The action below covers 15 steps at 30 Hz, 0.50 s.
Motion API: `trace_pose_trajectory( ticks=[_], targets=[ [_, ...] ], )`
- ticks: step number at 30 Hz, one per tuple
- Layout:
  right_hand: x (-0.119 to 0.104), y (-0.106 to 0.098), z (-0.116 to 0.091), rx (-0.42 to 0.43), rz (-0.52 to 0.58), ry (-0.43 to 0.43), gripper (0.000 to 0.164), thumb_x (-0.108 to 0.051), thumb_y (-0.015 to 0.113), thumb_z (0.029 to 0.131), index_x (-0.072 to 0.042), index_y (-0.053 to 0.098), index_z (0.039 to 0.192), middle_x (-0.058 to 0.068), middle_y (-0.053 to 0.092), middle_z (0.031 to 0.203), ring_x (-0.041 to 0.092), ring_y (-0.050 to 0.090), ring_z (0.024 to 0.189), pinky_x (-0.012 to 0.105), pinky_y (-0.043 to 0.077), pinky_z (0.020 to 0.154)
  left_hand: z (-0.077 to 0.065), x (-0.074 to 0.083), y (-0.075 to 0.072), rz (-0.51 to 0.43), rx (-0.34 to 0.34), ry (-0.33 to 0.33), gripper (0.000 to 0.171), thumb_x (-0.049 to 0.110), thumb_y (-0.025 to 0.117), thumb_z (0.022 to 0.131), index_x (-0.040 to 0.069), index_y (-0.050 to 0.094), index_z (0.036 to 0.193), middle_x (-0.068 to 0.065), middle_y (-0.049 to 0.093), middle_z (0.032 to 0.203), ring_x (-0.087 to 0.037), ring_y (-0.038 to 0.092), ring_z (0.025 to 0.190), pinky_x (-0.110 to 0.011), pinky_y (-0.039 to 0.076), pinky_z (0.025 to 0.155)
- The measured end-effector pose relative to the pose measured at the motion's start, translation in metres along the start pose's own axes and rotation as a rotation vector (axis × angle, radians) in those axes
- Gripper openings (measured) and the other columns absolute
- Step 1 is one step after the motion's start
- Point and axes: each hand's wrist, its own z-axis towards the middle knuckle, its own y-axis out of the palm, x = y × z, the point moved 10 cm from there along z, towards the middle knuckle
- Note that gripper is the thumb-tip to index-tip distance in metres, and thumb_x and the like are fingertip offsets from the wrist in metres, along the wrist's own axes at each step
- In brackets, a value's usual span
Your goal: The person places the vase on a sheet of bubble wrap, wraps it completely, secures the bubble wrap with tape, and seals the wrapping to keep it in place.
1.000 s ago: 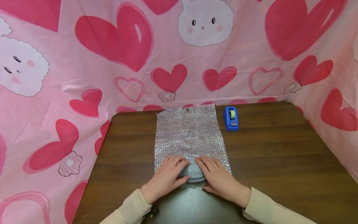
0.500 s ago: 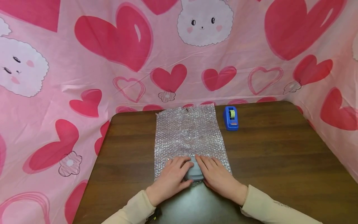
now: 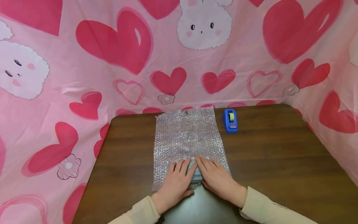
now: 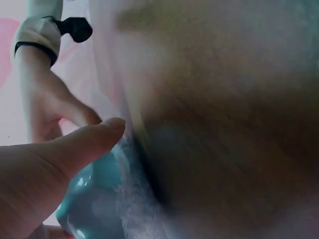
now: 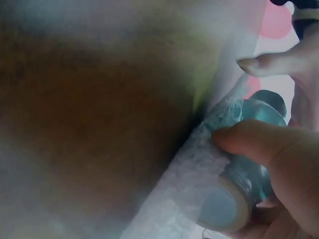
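Observation:
A glossy light blue ceramic vase (image 3: 197,176) lies on its side at the near end of a bubble wrap sheet (image 3: 187,133). My left hand (image 3: 174,183) rests its fairly straight fingers over the vase's left part, its thumb sticking out clear of it. From the other side my right hand (image 3: 219,180) holds the vase, fingers over the top. In the right wrist view its thumb (image 5: 244,139) lies at the wrap's edge and fingers reach behind the round foot (image 5: 219,206). Both hands hide much of the vase.
A blue tape dispenser (image 3: 230,121) stands beyond the wrap, to its right. The dark wooden table (image 3: 265,149) reaches a pink heart-patterned cloth (image 3: 167,46) hanging behind and at the sides.
My left hand has shifted right over the vase, and its thumb has come away from the vase's near side. The right hand stays nearly where it was. The head view tilts up slightly.

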Motion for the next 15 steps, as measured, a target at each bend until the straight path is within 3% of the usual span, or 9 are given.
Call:
trace_pose_trajectory(
  ticks=[6,15],
  targets=[
    [-0.0005,-0.0032,0.0019,-0.021,-0.008,-0.023,0.082,-0.035,0.084,0.086,0.007,0.050,0.147,0.017,0.062,0.142,0.025,0.068,0.116,0.045,0.053,0.098,-0.0027,0.0031,0.0017,0.056,0.006,-0.012,0.105,0.066,0.084,0.076,0.010,0.044,0.155,-0.017,0.049,0.149,-0.034,0.051,0.129,-0.050,0.046,0.100],
    [0.0056,-0.0080,0.0078,-0.021,0.070,-0.035,0.074,-0.028,0.080,0.083,0.009,0.056,0.141,0.019,0.066,0.136,0.026,0.070,0.111,0.045,0.055,0.092,-0.0004,0.0029,0.0060,0.025,-0.001,-0.071,0.107,0.060,0.086,0.076,0.009,0.041,0.157,-0.020,0.046,0.154,-0.034,0.050,0.131,-0.052,0.044,0.105]
  ],
)
